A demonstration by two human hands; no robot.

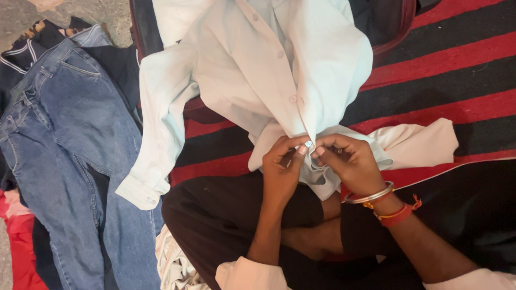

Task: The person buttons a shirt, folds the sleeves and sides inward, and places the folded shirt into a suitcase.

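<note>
Striped rug [457, 70], red and black, spread beneath everything, right of the shirt mostly bare. Jeans [70, 150], blue, laid flat well left of the shirt, over dark clothes and a red cloth at the lower left edge. Shirt [258, 70], pale and long-sleeved, draped front-up from the top of the view down toward the lap, one sleeve trailing left with its cuff just beside the jeans, the other stretched right across the rug. Crossed legs in dark trousers just below the shirt's hem. Left hand [282, 166] at the shirt's lower placket, fingers pinched together on the cloth. Right hand [349, 161] just beside it, pinched likewise on the same edge (bangle and red threads at the wrist). Button [308, 144], small and light, between the two sets of fingertips, low on the shirt front.
</note>
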